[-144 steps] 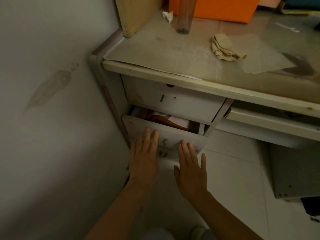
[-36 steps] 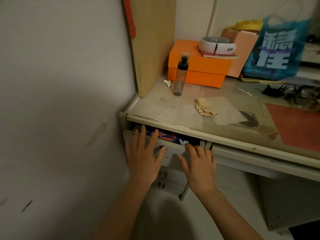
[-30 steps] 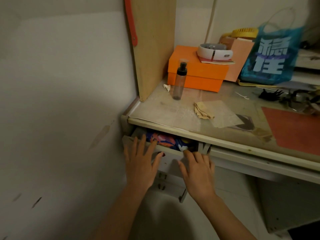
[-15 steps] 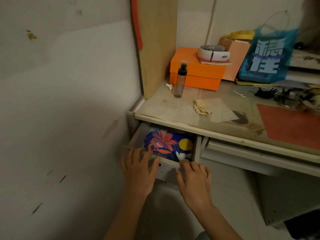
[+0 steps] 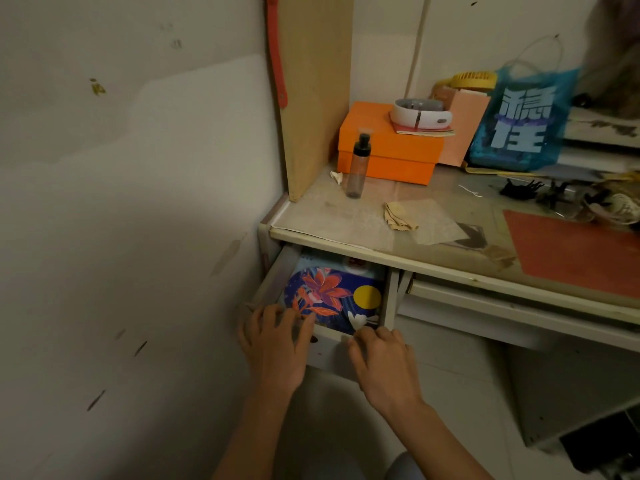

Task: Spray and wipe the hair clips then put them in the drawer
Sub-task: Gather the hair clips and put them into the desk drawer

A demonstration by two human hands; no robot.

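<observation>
The top drawer [image 5: 329,344] of the desk stands pulled out, with a blue box printed with red flowers [image 5: 332,296] inside. My left hand [image 5: 275,344] grips the drawer's front edge at the left, fingers curled over its rim. My right hand [image 5: 384,362] grips the same edge at the right. On the desk stand a clear spray bottle with a black top [image 5: 358,166] and a crumpled tan cloth [image 5: 398,216]. Black hair clips [image 5: 519,188] lie far right on the desk.
The wall is close on the left. An upright wooden board [image 5: 313,91] rises at the desk's left end. An orange box [image 5: 388,143] with a white band on it, a blue bag [image 5: 519,123] and a red mat [image 5: 571,251] sit on the desk [image 5: 346,223].
The lower drawer was pushed in earlier. Both hands then took the top drawer's front and drew it outward; over the last second it slid further out, uncovering the flowered box.
</observation>
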